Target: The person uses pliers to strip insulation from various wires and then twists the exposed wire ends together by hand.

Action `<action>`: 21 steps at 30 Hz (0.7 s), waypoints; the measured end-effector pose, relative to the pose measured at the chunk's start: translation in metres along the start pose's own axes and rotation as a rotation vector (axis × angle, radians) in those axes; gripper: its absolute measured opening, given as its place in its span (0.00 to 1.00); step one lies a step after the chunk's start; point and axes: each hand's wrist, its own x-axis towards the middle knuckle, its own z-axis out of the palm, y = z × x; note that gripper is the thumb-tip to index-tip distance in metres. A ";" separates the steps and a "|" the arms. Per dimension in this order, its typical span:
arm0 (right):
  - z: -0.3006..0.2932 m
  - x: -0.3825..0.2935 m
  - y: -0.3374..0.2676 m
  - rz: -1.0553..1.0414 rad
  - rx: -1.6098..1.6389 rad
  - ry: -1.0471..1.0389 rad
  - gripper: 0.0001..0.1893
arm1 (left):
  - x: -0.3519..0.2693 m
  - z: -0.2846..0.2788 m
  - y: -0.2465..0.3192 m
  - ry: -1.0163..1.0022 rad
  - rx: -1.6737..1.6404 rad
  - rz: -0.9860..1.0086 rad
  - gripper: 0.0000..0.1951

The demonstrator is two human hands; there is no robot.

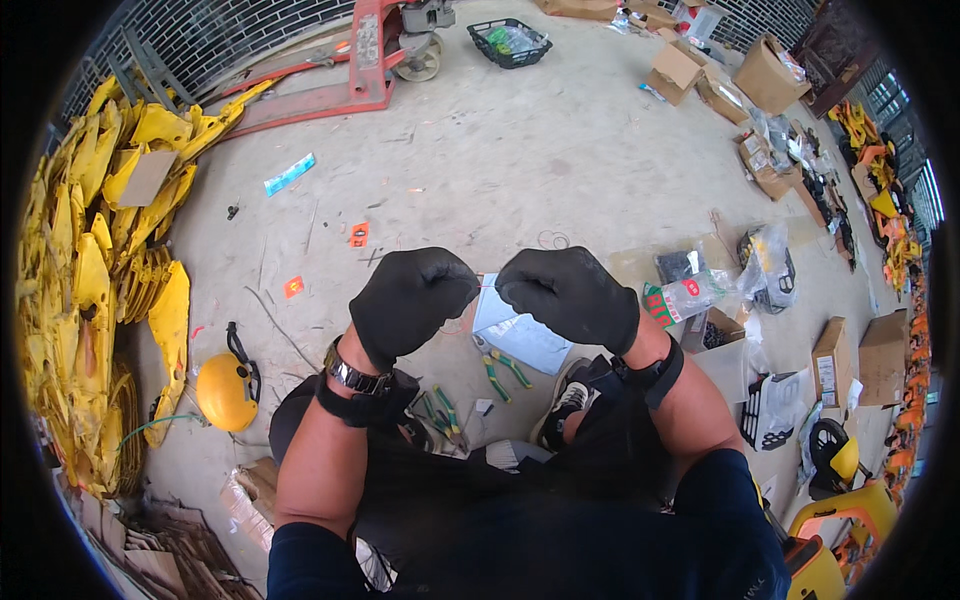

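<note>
Black work gloves cover both hands, held up close together in front of me. My left hand (416,304) pinches one end of a thin red wire (487,286) between bent fingers. On the other side, my right hand (570,296) grips the same wire, and only a short stretch shows across the gap. Beneath the hands a light-blue sheet or packet (534,346) lies on the concrete floor. Green-and-yellow handled pliers (501,373) rest against its lower edge. Another green-and-yellow handled tool (444,420) sits nearer, by my left shoe; its jaws are hard to make out.
Yellow metal parts (90,262) are piled at left, near a yellow hard-shelled object (227,391) with a black strap. A red pallet jack (367,60) and a black crate (510,43) stand ahead. Cardboard boxes (769,73) and bagged parts (766,268) line the right.
</note>
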 end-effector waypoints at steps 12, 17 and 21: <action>-0.004 -0.005 -0.003 0.352 0.975 0.023 0.07 | 0.005 0.010 -0.006 0.107 0.005 0.058 0.06; -0.001 -0.007 0.006 0.166 1.018 0.130 0.06 | 0.010 0.014 -0.003 0.086 0.037 0.184 0.07; -0.006 -0.011 0.007 0.121 1.006 0.120 0.07 | 0.013 0.021 0.003 0.047 0.000 0.145 0.06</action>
